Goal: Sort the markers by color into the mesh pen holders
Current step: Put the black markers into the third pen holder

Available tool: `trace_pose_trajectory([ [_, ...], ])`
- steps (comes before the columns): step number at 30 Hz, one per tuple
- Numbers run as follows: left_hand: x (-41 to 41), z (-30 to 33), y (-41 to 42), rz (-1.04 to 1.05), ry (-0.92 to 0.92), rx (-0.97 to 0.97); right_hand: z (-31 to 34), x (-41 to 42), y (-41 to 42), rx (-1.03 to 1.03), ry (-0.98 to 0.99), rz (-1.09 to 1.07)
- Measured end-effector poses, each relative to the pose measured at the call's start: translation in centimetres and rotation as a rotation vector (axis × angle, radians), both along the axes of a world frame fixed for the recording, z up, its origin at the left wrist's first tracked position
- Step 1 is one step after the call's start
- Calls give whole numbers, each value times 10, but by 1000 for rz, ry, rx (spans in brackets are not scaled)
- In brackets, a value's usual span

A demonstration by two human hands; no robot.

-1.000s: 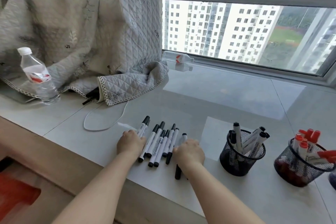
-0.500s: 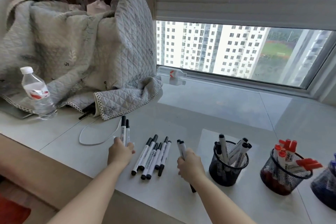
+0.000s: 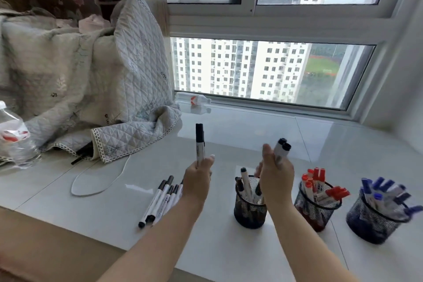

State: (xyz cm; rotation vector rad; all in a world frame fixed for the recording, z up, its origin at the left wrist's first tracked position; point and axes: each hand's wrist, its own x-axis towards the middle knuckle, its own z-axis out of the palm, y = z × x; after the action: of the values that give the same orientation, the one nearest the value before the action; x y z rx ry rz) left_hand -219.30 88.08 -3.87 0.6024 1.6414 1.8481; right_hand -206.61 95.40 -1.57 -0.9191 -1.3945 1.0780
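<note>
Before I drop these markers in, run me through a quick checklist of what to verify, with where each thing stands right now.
1. Left hand grips its black marker firmly: ok, held upright.
2. Right hand grips its two black markers: ok, both caps show above the fingers.
3. Cap colour matches the target: ok, the holder with black markers sits just below the right hand.
4. Room in that holder: cannot tell, the right hand hides part of the opening.
5. Red holder and blue holder hold only their own colour: ok, as far as visible.
6. All black markers collected: not ok, a loose bunch lies on the sill.
</note>
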Motion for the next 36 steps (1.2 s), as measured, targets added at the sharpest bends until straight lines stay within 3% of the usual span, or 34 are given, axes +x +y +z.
trace_pose_trajectory([
  [4, 34, 1, 11, 61, -26, 28, -6, 23, 26, -138, 199, -85],
  [10, 70, -3, 25, 192, -27, 57, -37, 17, 31, -222, 78, 49],
  [16, 83, -22, 38, 156, 90, 78, -65, 18, 25, -217, -26, 192],
  [21, 84, -37, 41, 98, 185, 0, -70, 17, 27, -287, 1, 240],
  [25, 87, -41, 41, 36, 146, -6, -68, 22, 32, -204, -66, 167],
  [32, 85, -36, 44, 159, 184, -62, -67, 31, 31, 135, -317, 114],
  [36, 81, -29, 40, 232, 520, -53, -65, 33, 31, 167, -406, 115],
])
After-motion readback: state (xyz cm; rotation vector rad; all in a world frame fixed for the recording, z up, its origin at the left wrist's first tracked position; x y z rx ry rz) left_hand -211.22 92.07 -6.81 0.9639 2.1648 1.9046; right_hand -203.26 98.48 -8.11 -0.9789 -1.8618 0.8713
